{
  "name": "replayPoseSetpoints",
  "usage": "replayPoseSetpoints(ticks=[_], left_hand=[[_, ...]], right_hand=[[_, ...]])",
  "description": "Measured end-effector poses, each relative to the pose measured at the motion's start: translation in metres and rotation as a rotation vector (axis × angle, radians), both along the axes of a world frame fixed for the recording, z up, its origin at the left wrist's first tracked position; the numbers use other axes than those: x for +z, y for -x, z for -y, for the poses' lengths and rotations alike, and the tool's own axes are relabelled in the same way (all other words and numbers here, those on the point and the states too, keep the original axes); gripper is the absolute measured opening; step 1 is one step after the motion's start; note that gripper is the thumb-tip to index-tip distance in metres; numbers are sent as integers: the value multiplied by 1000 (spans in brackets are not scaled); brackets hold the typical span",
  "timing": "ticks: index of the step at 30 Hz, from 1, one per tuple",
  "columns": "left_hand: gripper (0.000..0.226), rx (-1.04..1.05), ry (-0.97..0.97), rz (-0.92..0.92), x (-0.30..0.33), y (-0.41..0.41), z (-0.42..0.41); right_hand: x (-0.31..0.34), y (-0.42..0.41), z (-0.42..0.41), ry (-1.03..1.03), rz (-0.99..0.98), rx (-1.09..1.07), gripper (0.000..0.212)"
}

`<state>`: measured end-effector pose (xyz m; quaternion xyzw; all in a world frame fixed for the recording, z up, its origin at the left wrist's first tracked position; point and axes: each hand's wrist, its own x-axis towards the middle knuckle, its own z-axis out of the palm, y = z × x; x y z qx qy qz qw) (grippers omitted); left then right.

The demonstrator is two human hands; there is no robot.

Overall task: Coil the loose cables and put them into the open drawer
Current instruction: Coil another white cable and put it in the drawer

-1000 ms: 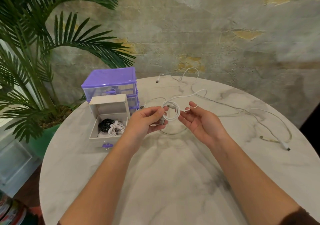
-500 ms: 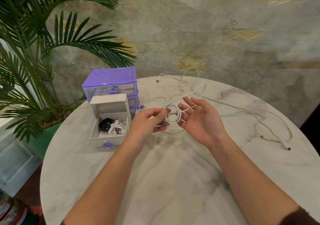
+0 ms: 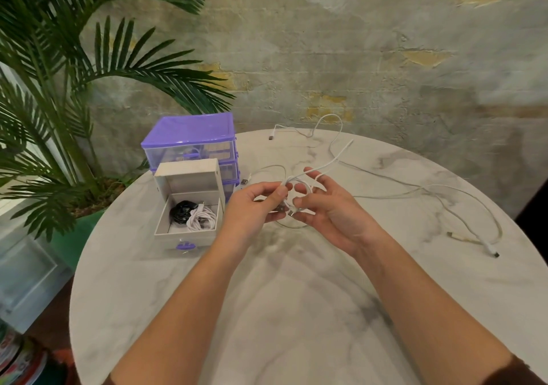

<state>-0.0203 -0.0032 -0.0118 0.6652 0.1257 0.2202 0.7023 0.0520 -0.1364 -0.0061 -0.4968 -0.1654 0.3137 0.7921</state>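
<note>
Over the middle of the round marble table (image 3: pixel 296 310), my left hand (image 3: pixel 255 204) pinches a small coil of white cable (image 3: pixel 335 159) between thumb and fingers. My right hand (image 3: pixel 329 209) is at the coil too, with the cable running over its fingers and the thumb curled in at the loops. The cable's free length trails up and away toward the table's far edge. To the left, the open white drawer (image 3: pixel 186 232) stands pulled out, holding a black coil (image 3: pixel 182 210) and a white coil (image 3: pixel 201 218).
A purple drawer unit (image 3: pixel 191 135) stands behind the open drawer. More loose white cable (image 3: pixel 462 204) sprawls across the right of the table, its plugs near the right edge. A palm plant (image 3: pixel 59 94) fills the left side. A rough wall rises behind.
My right hand has moved in closer to the left, and its fingers have closed around the coil. The trailing length of cable has shifted slightly.
</note>
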Motion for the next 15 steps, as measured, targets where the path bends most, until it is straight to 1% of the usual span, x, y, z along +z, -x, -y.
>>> replayPoseSetpoints(ticks=[4,6,8,10,13,15], left_hand=[[16,20,-13,17,-2,-2,-2],[13,47,-4,38,-2,-3,-3],[18,104,55,79,1,-3,-9],[24,162,122,129,3,-2,-18],[24,214,183,195,5,0,-29],[21,231,213,224,5,1,-33]], right_hand=[[-1,-2,0,60,51,12,65],[-2,-3,1,151,133,-8,67],[-3,-2,4,334,286,-20,66],[-5,-2,7,529,437,-56,60],[-11,-11,10,735,596,-195,51],[-18,-18,13,877,704,-287,49]])
